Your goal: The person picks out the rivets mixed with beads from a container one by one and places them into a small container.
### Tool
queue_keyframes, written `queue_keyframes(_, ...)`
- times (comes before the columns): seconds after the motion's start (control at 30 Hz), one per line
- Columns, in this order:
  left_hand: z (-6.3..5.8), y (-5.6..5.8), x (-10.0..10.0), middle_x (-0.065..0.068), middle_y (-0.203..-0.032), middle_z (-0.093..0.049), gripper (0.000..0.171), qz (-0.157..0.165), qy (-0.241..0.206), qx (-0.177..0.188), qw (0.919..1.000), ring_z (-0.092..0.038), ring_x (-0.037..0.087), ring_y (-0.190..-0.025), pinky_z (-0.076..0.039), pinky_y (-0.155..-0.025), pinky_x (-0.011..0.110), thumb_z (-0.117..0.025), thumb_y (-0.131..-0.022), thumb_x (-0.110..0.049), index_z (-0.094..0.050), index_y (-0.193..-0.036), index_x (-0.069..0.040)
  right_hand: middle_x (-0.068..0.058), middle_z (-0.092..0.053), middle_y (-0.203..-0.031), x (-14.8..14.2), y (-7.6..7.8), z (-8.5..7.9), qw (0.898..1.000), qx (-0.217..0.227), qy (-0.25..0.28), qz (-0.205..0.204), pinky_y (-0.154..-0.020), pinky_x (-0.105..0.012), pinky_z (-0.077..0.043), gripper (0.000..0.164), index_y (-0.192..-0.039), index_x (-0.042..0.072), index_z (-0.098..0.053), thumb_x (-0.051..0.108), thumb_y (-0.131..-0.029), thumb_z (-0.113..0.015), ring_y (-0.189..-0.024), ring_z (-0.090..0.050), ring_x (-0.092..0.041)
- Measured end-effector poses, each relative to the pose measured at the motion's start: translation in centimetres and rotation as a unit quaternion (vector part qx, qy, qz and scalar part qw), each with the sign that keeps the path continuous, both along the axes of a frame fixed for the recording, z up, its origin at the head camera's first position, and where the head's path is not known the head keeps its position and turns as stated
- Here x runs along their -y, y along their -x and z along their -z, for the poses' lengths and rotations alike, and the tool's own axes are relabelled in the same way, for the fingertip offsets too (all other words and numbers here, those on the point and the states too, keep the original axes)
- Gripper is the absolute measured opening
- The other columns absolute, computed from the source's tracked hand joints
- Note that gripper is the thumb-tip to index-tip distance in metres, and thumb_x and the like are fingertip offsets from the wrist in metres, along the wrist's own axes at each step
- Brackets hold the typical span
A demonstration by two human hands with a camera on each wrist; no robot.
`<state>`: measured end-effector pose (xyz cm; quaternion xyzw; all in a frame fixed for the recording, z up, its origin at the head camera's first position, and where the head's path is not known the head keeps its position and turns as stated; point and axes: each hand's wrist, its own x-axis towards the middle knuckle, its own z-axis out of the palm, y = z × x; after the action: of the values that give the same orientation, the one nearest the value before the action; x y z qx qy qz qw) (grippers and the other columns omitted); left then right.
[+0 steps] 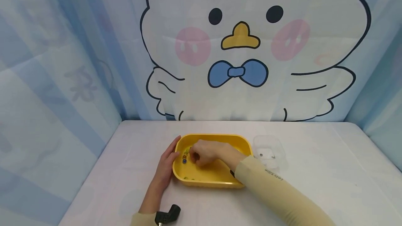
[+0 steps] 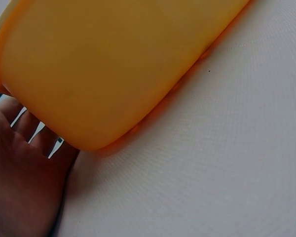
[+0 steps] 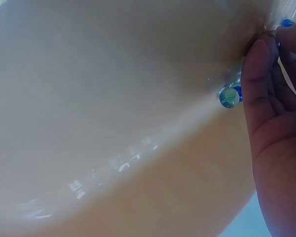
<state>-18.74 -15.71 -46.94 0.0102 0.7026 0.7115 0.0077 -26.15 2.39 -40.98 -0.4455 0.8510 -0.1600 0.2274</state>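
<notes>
A yellow plastic tray [image 1: 213, 177] stands on the table with several glass marbles [image 1: 184, 161] in a short line along its inner left side. My left hand [image 1: 166, 166] grips the tray's left end, thumb at the rim and fingers along the outer wall; in the left wrist view those fingers pass behind the tray wall [image 2: 103, 74]. Over the tray's floor my right hand [image 1: 205, 152] reaches in at the marbles. In the right wrist view its thumb and curled fingers [image 3: 259, 59] pinch a small marble, mostly hidden, beside a green-swirled marble [image 3: 229, 97].
To the right of the tray lies a clear plastic box [image 1: 273, 165] with a few small dark specks in it. The white-covered table [image 1: 329, 170] runs back to a curtain [image 1: 245, 104] printed with a cartoon bird. More marbles [image 1: 186, 178] sit by the tray's front wall.
</notes>
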Motion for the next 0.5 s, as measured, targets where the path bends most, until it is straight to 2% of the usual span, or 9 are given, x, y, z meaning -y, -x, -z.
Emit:
queue_keyframes(0.3,0.10,-0.01,0.10,0.000,-0.164,-0.029,0.056,0.000,-0.005,-0.004,1.0000,-0.020,0.019,-0.151,-0.016,-0.121,0.043,-0.040,-0.102,-0.011,-0.037,-0.158,-0.015,0.001,-0.063,-0.086,-0.20,0.37,0.07,1.000,0.019,0.010,0.002,-0.066,-0.018,-0.045,0.011,-0.089,0.014,-0.066,0.003,-0.088,-0.068,-0.073,-0.053,-0.008)
queue_keyframes(0.5,0.23,0.02,0.10,-0.001,-0.164,-0.029,0.056,0.002,-0.006,-0.004,1.0000,-0.020,0.019,-0.151,-0.017,-0.121,0.042,-0.039,-0.102,-0.011,-0.037,-0.158,-0.017,0.003,-0.063,-0.085,-0.47,0.47,-0.18,0.999,0.027,0.040,-0.005,-0.071,-0.020,-0.046,0.011,-0.089,0.014,-0.068,0.003,-0.089,-0.068,-0.076,-0.054,-0.008)
